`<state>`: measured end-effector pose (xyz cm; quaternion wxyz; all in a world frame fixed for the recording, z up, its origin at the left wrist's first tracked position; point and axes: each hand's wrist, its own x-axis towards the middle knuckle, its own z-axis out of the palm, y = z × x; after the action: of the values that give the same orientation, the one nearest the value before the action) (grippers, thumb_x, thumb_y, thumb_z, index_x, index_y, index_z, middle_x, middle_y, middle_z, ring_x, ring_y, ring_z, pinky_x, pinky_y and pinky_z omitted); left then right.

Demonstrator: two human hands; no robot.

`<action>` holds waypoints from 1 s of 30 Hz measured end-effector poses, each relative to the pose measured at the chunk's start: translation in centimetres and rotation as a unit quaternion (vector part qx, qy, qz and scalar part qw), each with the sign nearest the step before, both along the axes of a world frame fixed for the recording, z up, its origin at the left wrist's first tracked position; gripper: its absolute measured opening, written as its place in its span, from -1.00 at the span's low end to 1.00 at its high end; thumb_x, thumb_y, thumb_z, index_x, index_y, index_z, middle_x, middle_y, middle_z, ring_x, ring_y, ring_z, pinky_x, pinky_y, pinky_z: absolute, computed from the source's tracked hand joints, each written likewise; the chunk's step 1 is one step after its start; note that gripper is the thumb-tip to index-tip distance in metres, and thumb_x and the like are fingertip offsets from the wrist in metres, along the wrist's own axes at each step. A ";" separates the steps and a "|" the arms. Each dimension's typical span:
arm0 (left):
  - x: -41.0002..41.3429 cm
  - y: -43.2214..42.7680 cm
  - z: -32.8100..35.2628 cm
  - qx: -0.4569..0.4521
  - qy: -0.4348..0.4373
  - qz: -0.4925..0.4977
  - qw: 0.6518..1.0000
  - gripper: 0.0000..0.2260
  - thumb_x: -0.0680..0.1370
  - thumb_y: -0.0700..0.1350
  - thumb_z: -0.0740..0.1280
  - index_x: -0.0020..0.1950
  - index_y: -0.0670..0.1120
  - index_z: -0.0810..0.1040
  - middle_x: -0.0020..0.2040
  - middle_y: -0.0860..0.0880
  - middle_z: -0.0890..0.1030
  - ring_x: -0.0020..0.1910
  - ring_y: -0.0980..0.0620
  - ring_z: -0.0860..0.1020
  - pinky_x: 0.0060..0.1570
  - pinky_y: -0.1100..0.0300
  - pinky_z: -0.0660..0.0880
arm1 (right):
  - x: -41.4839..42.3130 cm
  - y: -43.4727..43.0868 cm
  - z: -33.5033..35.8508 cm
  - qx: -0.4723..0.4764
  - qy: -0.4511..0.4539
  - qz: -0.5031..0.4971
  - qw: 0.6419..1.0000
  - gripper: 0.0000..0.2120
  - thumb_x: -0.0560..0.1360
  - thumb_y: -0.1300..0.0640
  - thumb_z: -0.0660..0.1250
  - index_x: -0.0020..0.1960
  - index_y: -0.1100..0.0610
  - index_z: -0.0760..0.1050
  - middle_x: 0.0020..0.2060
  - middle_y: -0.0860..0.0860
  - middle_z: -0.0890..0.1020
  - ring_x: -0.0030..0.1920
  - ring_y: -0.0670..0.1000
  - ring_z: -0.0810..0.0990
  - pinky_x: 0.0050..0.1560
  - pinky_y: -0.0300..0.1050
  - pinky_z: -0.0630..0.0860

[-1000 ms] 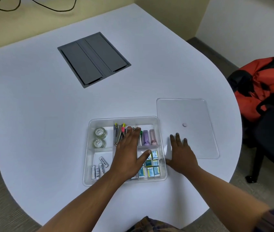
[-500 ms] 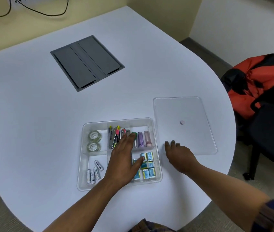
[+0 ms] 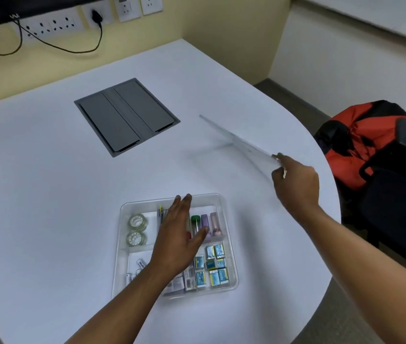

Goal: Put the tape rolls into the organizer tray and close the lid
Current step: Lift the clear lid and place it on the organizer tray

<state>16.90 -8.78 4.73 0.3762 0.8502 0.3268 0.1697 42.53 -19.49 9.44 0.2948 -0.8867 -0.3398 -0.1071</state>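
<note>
A clear organizer tray (image 3: pixel 231 247) sits on the white table near the front edge. Two clear tape rolls (image 3: pixel 137 229) lie in its far-left compartment, one behind the other. My left hand (image 3: pixel 178 240) rests flat over the tray's middle, fingers spread, covering some pens and small boxes. My right hand (image 3: pixel 295 181) grips the near corner of the clear lid (image 3: pixel 236 140), which is lifted off the table and tilted up, to the right of and beyond the tray.
A grey cable hatch (image 3: pixel 126 116) is set into the white table (image 3: pixel 48 194) farther back. An orange and black bag (image 3: pixel 361 140) lies on a dark chair (image 3: pixel 400 209) at the right. Wall sockets with cables run along the back wall.
My right hand has picked the lid up off the table and tilted it upward. My left hand stays on the tray. The camera view has tipped up.
</note>
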 end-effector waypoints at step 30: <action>-12.9 8.5 3.7 -0.321 -0.214 0.312 0.868 -0.89 0.57 -0.17 0.29 -0.05 -0.06 0.61 -0.08 -0.19 0.66 -0.16 -0.14 0.59 -0.13 0.07 0.57 | -8.6 4.7 2.2 0.310 0.571 0.004 0.760 -0.79 0.52 0.19 0.37 0.15 0.18 0.55 -0.01 0.07 0.69 -0.07 0.06 0.72 -0.11 -0.20 0.63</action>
<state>4.02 -0.28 8.40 0.6164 0.4796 0.5227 0.3418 33.89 -14.79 11.65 0.6936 -0.6425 -0.0600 0.3202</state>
